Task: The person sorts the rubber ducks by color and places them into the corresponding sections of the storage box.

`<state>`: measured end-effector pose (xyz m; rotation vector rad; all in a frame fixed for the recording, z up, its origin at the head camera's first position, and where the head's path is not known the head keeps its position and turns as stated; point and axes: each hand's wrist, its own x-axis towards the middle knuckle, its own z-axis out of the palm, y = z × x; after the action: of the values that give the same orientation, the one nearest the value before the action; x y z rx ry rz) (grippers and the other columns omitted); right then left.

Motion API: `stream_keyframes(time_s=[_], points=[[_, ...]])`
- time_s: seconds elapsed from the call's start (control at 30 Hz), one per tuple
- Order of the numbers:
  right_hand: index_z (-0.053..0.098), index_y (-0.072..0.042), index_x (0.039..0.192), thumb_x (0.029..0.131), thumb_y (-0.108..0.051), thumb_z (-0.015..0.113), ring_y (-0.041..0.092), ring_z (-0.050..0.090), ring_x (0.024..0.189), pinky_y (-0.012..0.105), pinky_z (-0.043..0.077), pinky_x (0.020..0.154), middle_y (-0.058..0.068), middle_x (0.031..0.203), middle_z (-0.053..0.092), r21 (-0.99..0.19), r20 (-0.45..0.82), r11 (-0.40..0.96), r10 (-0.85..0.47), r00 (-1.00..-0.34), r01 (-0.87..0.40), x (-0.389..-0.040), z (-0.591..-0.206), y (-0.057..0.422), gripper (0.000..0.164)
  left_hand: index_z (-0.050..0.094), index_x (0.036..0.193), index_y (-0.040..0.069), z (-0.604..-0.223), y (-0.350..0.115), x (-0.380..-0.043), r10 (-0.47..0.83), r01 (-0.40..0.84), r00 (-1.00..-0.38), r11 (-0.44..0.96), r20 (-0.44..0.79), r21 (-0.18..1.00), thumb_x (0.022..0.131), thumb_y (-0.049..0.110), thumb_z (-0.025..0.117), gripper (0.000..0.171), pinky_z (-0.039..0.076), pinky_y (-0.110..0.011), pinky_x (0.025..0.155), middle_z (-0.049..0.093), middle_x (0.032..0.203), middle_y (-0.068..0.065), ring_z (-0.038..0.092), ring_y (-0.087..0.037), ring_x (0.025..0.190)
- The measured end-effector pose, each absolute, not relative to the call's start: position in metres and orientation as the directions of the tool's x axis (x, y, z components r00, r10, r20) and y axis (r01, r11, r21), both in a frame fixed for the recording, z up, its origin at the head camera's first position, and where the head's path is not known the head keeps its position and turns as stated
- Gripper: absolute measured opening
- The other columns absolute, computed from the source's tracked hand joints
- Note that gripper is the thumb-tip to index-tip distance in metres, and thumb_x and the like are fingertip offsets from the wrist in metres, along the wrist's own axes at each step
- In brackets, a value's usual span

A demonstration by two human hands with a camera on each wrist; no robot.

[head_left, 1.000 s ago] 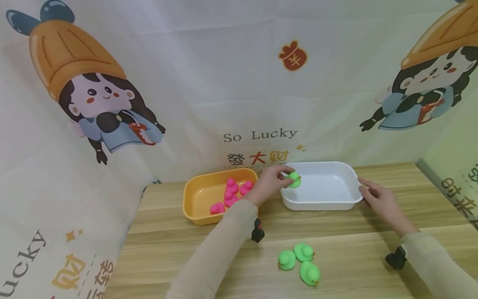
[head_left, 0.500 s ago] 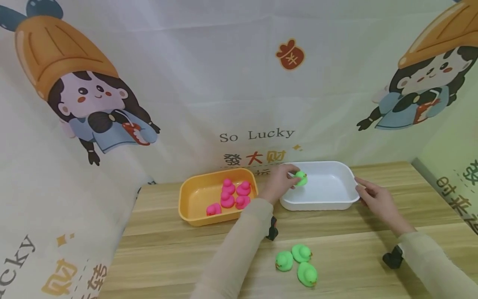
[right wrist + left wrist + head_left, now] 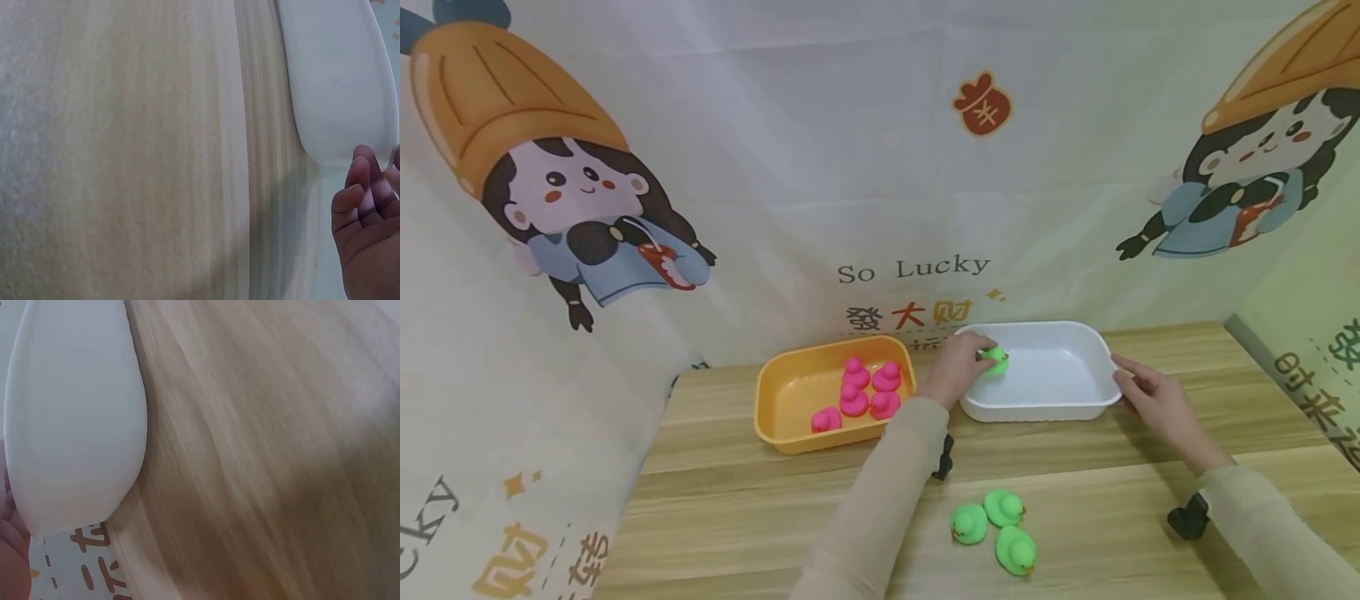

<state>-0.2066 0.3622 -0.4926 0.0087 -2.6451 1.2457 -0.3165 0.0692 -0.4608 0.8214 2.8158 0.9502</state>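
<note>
My left hand (image 3: 953, 367) reaches over the left end of the white tray (image 3: 1037, 412) and pinches a green rubber duck (image 3: 997, 361) low inside it. In the left wrist view, the tray's outer wall (image 3: 75, 419) fills the left side; the duck is hidden there and only part of the hand (image 3: 14, 550) shows. At the tray's opposite end, my right hand (image 3: 1161, 410) holds the rim. The right wrist view has its curled fingers (image 3: 357, 178) against the end wall, with the thumb near the rim at the picture's edge.
Left of the white tray stands a yellow tray (image 3: 762, 408) with several pink rubber ducks (image 3: 853, 402) in it. Three green rubber ducks (image 3: 1004, 507) sit close together on the wooden table (image 3: 737, 517) in front. A printed cloth (image 3: 880, 167) hangs right behind the trays.
My left hand has carried the green duck rightward past the white tray's rim and lowered it inside. The right hand has kept its place on the tray. The head view has shifted slightly.
</note>
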Motion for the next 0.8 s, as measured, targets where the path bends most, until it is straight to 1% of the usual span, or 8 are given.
stream_keyframes(time_s=[0.13,0.3,0.47,0.63,0.73,0.8], points=[[0.053,0.012,0.143,0.11,-0.015,0.053,0.005,0.048,0.06,0.02,0.041,0.051,0.007,0.069,0.058,-0.759,0.208,0.642,0.088,-0.974,-0.104,-0.2068,-0.4922,0.3622,0.042,0.075,0.127,0.009,-0.4627,0.0715,-0.3204,0.523,0.484,-0.848,0.698,0.086,0.527,0.098,0.017,0.074,0.03,0.048,-0.027,0.106,0.071,0.129,-0.006,0.064,-0.019,0.119],[0.053,0.011,0.143,0.11,-0.015,0.053,0.006,0.048,0.06,0.021,0.04,0.05,0.006,0.069,0.058,-0.765,0.202,0.636,0.087,-0.975,-0.102,-0.2062,-0.4925,0.3621,0.043,0.075,0.127,0.011,-0.4633,0.0746,-0.3248,0.551,0.504,-0.834,0.733,0.036,0.458,0.098,0.017,0.072,0.03,0.045,-0.027,0.112,0.072,0.13,-0.004,0.062,-0.018,0.125],[0.054,0.012,0.142,0.109,-0.014,0.054,0.006,0.047,0.058,0.021,0.039,0.048,0.006,0.068,0.057,-0.77,0.22,0.628,0.092,-0.971,-0.115,-0.2067,-0.4946,0.3629,0.042,0.073,0.13,0.011,-0.4602,0.0769,-0.3273,0.599,0.562,-0.8,0.759,-0.014,0.329,0.099,0.017,0.071,0.031,0.046,-0.027,0.11,0.072,0.129,-0.003,0.062,-0.018,0.123],[0.054,0.012,0.142,0.11,-0.014,0.053,0.006,0.047,0.058,0.02,0.04,0.049,0.004,0.067,0.057,-0.779,0.23,0.615,0.095,-0.969,-0.125,-0.2067,-0.4957,0.3633,0.041,0.074,0.12,0.011,-0.4575,0.0787,-0.3269,0.629,0.611,-0.778,0.762,-0.018,0.212,0.099,0.017,0.071,0.022,0.051,-0.024,0.099,0.074,0.116,-0.002,0.064,-0.015,0.108],[0.054,0.012,0.141,0.11,-0.015,0.053,0.006,0.048,0.059,0.02,0.04,0.049,0.004,0.067,0.057,-0.775,0.227,0.62,0.093,-0.969,-0.122,-0.206,-0.4954,0.3628,0.042,0.074,0.117,0.01,-0.4571,0.0791,-0.3264,0.626,0.611,-0.779,0.767,-0.02,0.195,0.099,0.015,0.071,0.019,0.052,-0.023,0.096,0.073,0.113,-0.003,0.064,-0.015,0.104],[0.054,0.012,0.141,0.11,-0.016,0.053,0.006,0.048,0.058,0.021,0.04,0.049,0.004,0.067,0.057,-0.772,0.229,0.624,0.091,-0.969,-0.124,-0.2059,-0.4958,0.3627,0.042,0.072,0.123,0.009,-0.4575,0.079,-0.3261,0.618,0.599,-0.786,0.771,-0.023,0.214,0.1,0.013,0.069,0.024,0.052,-0.024,0.1,0.072,0.119,-0.004,0.064,-0.016,0.109]])
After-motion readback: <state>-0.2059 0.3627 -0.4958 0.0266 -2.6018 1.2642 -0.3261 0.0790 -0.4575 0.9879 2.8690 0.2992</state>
